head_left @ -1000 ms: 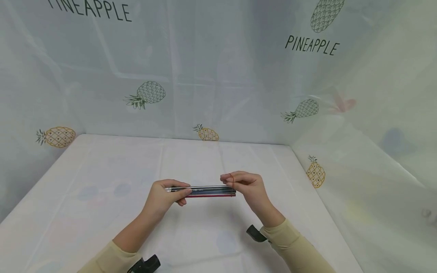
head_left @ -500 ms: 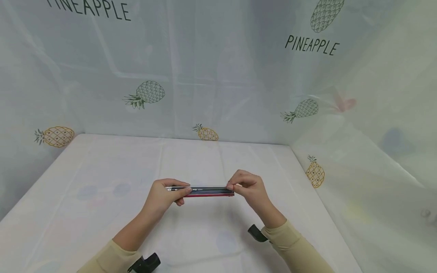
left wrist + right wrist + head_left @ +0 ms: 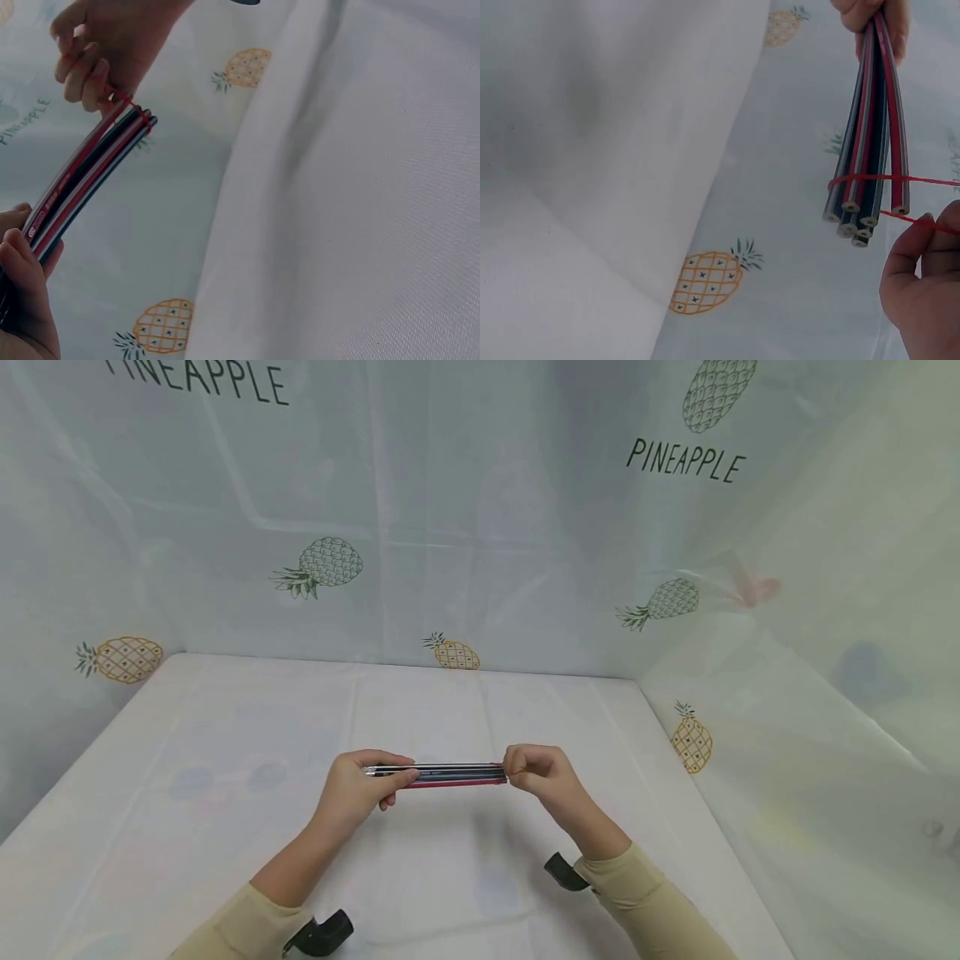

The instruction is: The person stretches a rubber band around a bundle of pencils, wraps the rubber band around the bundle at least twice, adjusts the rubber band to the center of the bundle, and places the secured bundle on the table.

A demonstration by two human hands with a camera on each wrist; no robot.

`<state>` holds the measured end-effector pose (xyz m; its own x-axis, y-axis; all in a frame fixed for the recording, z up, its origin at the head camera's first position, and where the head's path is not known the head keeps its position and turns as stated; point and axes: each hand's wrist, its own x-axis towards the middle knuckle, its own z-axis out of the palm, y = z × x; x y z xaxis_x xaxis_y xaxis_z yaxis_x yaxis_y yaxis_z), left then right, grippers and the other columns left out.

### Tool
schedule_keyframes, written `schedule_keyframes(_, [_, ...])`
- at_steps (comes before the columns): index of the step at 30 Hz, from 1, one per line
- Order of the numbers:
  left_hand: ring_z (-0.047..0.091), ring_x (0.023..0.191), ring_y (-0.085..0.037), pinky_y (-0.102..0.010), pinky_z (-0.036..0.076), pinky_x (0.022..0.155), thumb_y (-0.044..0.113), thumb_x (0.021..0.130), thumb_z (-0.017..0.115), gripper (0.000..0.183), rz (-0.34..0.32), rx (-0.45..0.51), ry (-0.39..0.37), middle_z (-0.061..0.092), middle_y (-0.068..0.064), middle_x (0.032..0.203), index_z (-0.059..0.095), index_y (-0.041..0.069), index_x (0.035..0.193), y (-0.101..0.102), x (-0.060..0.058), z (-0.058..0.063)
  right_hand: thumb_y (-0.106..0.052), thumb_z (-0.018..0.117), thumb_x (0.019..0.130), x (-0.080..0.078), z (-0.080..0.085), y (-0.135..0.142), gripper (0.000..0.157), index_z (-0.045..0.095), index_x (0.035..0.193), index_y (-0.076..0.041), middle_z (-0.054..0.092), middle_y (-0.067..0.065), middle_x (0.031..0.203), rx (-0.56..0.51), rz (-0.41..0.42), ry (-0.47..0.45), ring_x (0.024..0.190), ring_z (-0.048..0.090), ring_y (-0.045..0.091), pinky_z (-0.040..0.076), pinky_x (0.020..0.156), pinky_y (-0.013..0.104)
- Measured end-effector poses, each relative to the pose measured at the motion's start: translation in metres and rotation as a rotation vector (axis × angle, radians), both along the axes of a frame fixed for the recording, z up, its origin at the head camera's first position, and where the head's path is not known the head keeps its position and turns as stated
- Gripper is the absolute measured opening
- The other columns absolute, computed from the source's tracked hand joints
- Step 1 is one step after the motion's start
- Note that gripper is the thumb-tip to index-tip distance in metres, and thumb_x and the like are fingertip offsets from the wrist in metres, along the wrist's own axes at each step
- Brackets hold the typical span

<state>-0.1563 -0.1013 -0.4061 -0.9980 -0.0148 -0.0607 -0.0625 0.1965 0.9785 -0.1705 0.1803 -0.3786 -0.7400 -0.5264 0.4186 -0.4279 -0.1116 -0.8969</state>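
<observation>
My left hand (image 3: 363,787) grips a bundle of striped pencils (image 3: 459,774), dark, silver and red, thumb on top and fingers beneath. The bundle lies sideways, held above the table. At its right end is my right hand (image 3: 543,774), fingers curled, pulling on a thin red rubber band (image 3: 862,177). In the right wrist view the band passes around the pencils close to their unsharpened ends and stretches tight toward the right thumb and fingers. Those pencil ends (image 3: 850,206) fan slightly apart. From the left wrist view, red strands also run over the right fingers (image 3: 94,90).
A white cloth covers the table (image 3: 247,793) beneath both hands. Behind and to the right hangs a pale curtain (image 3: 480,527) printed with pineapples. Dark wrist cameras (image 3: 322,933) sit below both sleeves.
My right hand has gone from holding the loop above the pencil ends to curling beside them, with the band now around the bundle. The left hand keeps its grip, slightly raised.
</observation>
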Motion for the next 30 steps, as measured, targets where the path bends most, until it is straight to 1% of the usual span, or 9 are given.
schedule_keyframes(4, [0.05, 0.047, -0.017, -0.029, 0.044, 0.048, 0.02, 0.076, 0.085, 0.025, 0.013, -0.001, 0.001, 0.061, -0.014, 0.061, 0.077, 0.009, 0.097, 0.0, -0.003, -0.003, 0.013, 0.052, 0.086, 0.0, -0.003, -0.001, 0.019, 0.068, 0.088, 0.003, 0.063, -0.002, 0.083, -0.032, 0.02, -0.032, 0.08, 0.052, 0.013, 0.042, 0.072, 0.025])
schedule_keyframes(8, [0.049, 0.047, -0.017, -0.029, 0.045, 0.049, 0.021, 0.077, 0.084, 0.026, 0.022, 0.021, 0.005, 0.06, -0.011, 0.06, 0.077, 0.008, 0.099, -0.001, -0.006, -0.007, 0.015, 0.047, 0.087, 0.0, -0.005, -0.003, 0.029, 0.068, 0.107, 0.013, 0.071, 0.006, 0.087, -0.055, 0.008, -0.03, 0.079, 0.059, 0.016, 0.045, 0.074, 0.025])
schedule_keyframes(9, [0.05, 0.048, -0.017, -0.028, 0.046, 0.049, 0.021, 0.077, 0.084, 0.027, 0.025, 0.029, 0.01, 0.06, -0.011, 0.06, 0.077, 0.008, 0.099, -0.002, -0.007, -0.007, 0.014, 0.047, 0.088, 0.0, -0.005, -0.003, 0.029, 0.067, 0.109, 0.014, 0.071, 0.008, 0.086, -0.058, -0.01, -0.029, 0.078, 0.06, 0.017, 0.046, 0.077, 0.026])
schedule_keyframes(11, [0.05, 0.048, -0.017, -0.027, 0.045, 0.048, 0.023, 0.077, 0.085, 0.028, 0.037, 0.049, 0.035, 0.06, -0.01, 0.061, 0.077, 0.007, 0.099, -0.002, -0.008, -0.008, 0.012, 0.047, 0.092, 0.0, -0.006, -0.005, 0.027, 0.064, 0.112, 0.016, 0.072, 0.015, 0.095, -0.072, -0.049, -0.035, 0.077, 0.063, 0.023, 0.047, 0.086, 0.031])
schedule_keyframes(15, [0.051, 0.049, -0.017, -0.024, 0.041, 0.046, 0.024, 0.077, 0.085, 0.028, 0.086, 0.078, 0.113, 0.06, -0.01, 0.058, 0.077, 0.006, 0.097, -0.003, -0.009, -0.006, 0.003, 0.053, 0.097, 0.002, -0.007, -0.01, 0.024, 0.065, 0.117, 0.01, 0.068, 0.016, 0.116, -0.085, -0.147, -0.064, 0.07, 0.066, 0.027, 0.04, 0.103, 0.045])
schedule_keyframes(18, [0.053, 0.049, -0.019, -0.024, 0.041, 0.047, 0.024, 0.077, 0.085, 0.027, 0.116, 0.093, 0.152, 0.06, -0.011, 0.057, 0.077, 0.005, 0.096, -0.001, -0.008, -0.004, 0.0, 0.057, 0.096, 0.004, -0.006, -0.013, 0.026, 0.065, 0.12, 0.007, 0.064, 0.015, 0.124, -0.085, -0.223, -0.099, 0.061, 0.067, 0.027, 0.041, 0.102, 0.048])
schedule_keyframes(21, [0.054, 0.05, -0.019, -0.024, 0.044, 0.048, 0.024, 0.077, 0.086, 0.027, 0.144, 0.11, 0.169, 0.062, -0.01, 0.059, 0.077, 0.005, 0.094, 0.002, -0.007, -0.002, 0.002, 0.063, 0.092, 0.005, -0.004, -0.016, 0.031, 0.064, 0.123, 0.004, 0.063, 0.012, 0.126, -0.087, -0.299, -0.138, 0.056, 0.066, 0.025, 0.046, 0.098, 0.043])
schedule_keyframes(27, [0.056, 0.051, -0.022, -0.023, 0.046, 0.05, 0.025, 0.075, 0.087, 0.026, 0.196, 0.163, 0.229, 0.065, -0.007, 0.065, 0.078, 0.007, 0.091, 0.009, -0.003, 0.002, -0.003, 0.071, 0.089, 0.008, 0.004, -0.022, 0.041, 0.063, 0.129, -0.007, 0.06, 0.002, 0.132, -0.089, -0.445, -0.173, 0.058, 0.067, 0.023, 0.048, 0.097, 0.034])
schedule_keyframes(30, [0.056, 0.05, -0.021, -0.023, 0.048, 0.049, 0.02, 0.075, 0.087, 0.023, 0.205, 0.201, 0.277, 0.066, -0.009, 0.068, 0.078, 0.006, 0.09, 0.011, -0.002, 0.003, -0.011, 0.071, 0.09, 0.006, 0.009, -0.024, 0.041, 0.063, 0.13, -0.008, 0.06, -0.001, 0.133, -0.074, -0.506, -0.19, 0.062, 0.068, 0.025, 0.051, 0.093, 0.036])
